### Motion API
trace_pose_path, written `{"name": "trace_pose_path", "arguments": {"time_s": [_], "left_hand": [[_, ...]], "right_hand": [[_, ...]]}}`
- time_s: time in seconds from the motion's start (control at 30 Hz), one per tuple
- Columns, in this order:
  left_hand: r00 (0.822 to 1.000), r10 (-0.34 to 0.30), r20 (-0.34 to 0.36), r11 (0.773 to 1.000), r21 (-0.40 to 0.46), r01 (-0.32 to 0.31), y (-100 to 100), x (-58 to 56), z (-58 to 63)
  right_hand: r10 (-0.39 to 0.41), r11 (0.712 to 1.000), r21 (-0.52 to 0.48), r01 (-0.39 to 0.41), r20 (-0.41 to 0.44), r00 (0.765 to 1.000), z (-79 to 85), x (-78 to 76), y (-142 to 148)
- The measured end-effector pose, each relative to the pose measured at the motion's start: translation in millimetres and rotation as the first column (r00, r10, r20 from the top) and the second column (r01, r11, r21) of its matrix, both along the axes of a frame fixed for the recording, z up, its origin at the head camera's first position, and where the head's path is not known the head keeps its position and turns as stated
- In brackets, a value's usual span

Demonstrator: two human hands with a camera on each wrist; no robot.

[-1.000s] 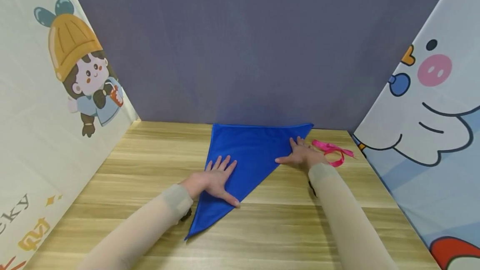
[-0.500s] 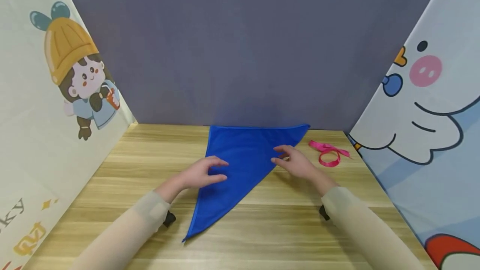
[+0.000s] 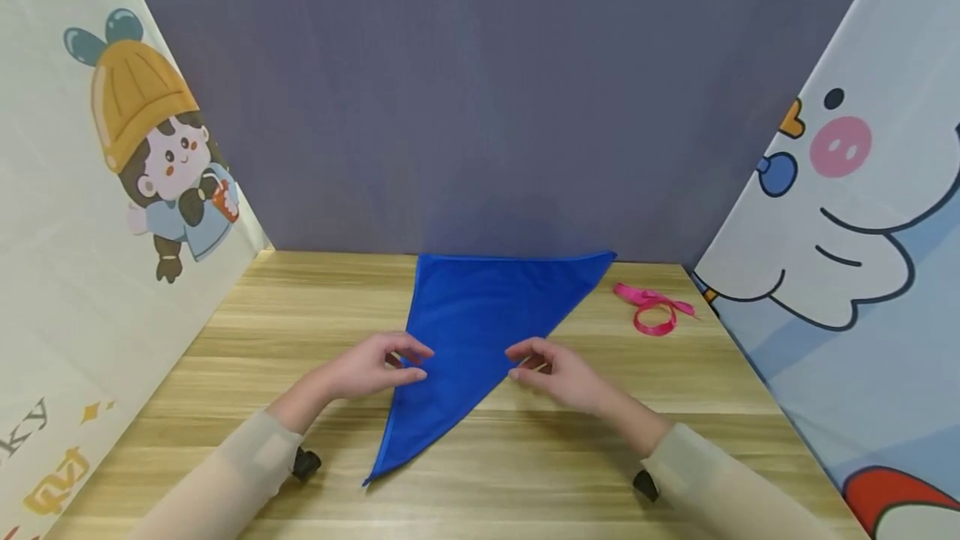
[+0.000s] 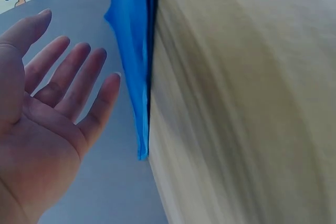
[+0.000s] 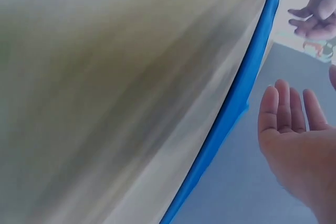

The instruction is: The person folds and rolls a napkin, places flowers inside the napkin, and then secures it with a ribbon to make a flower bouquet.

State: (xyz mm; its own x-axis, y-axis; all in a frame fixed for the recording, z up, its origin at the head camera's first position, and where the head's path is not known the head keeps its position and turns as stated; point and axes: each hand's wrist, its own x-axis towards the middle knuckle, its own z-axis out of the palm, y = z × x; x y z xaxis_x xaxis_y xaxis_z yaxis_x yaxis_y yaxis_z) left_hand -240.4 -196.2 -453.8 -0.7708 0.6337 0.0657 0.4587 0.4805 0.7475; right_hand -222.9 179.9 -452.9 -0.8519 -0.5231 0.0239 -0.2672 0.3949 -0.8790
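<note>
A blue cloth [image 3: 480,315] folded into a triangle lies flat on the wooden table, its long slanted edge facing the right and front. Above its left edge hovers my left hand [image 3: 367,369], fingers relaxed and bent, holding nothing. My right hand [image 3: 562,377] hangs over the slanted edge, fingers loosely curved and also holding nothing. In the left wrist view, the left hand [image 4: 58,98] shows its palm apart from the cloth [image 4: 131,51]. The right wrist view has the right hand [image 5: 294,135] raised clear of the cloth [image 5: 226,114].
A pink ribbon [image 3: 654,319], looped at one end, lies to the right of the cloth. A grey panel [image 3: 480,107] stands behind the wooden table [image 3: 300,298]. Printed white panels flank it, with a cartoon child [image 3: 176,157] at left and a cartoon bird [image 3: 840,223] at right.
Both hands, spread on the cloth a second ago, have lifted off it and drawn back toward the front, the right one also leftward. The cloth keeps its triangular shape.
</note>
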Motion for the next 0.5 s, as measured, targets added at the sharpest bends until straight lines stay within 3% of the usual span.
{"name": "trace_pose_path", "arguments": {"time_s": [0.23,0.5], "left_hand": [[1.0,-0.005,0.029,1.0,0.026,0.004,-14,9.4,-6.3],[0.992,-0.065,0.111,0.997,0.051,0.059,-25,16.0,-7.1]], "right_hand": [[0.053,0.998,-0.028,-0.052,0.047,0.998,-6.8,19.2,-21],[0.085,0.996,-0.031,-0.083,0.067,0.994,-11.5,29.3,-49]]}}
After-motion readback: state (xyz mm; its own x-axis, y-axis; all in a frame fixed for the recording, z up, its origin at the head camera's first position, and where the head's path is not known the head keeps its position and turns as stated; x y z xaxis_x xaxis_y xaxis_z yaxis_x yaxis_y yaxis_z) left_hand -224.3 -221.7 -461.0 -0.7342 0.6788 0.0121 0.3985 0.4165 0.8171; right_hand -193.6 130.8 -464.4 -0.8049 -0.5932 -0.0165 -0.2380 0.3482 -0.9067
